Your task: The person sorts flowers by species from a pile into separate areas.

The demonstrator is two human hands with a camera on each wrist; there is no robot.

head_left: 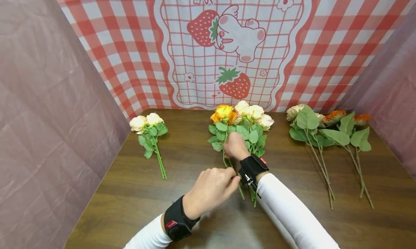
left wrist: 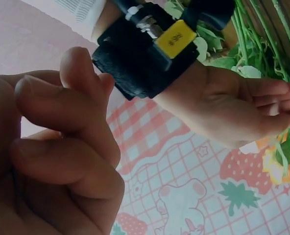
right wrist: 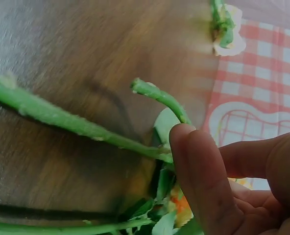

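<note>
In the head view, a yellow-orange rose (head_left: 223, 113) lies at the middle of the table beside several cream roses (head_left: 255, 112), their leafy stems pointing toward me. My right hand (head_left: 235, 146) is at the leaves below the yellow-orange rose. Its thumb and fingers pinch a green stem (right wrist: 159, 95) in the right wrist view, the cut end sticking out past the fingertips. My left hand (head_left: 211, 187) hovers lower down, close to the right wrist and over the stem ends. Its fingers (left wrist: 71, 161) are loosely curled, with nothing between them in the left wrist view.
Two cream roses (head_left: 146, 123) lie at the left of the wooden table (head_left: 130, 198). At the right are cream flowers (head_left: 295, 111) and orange flowers (head_left: 334, 116) on long stems. A red checked cloth (head_left: 136, 57) hangs behind the table's back edge.
</note>
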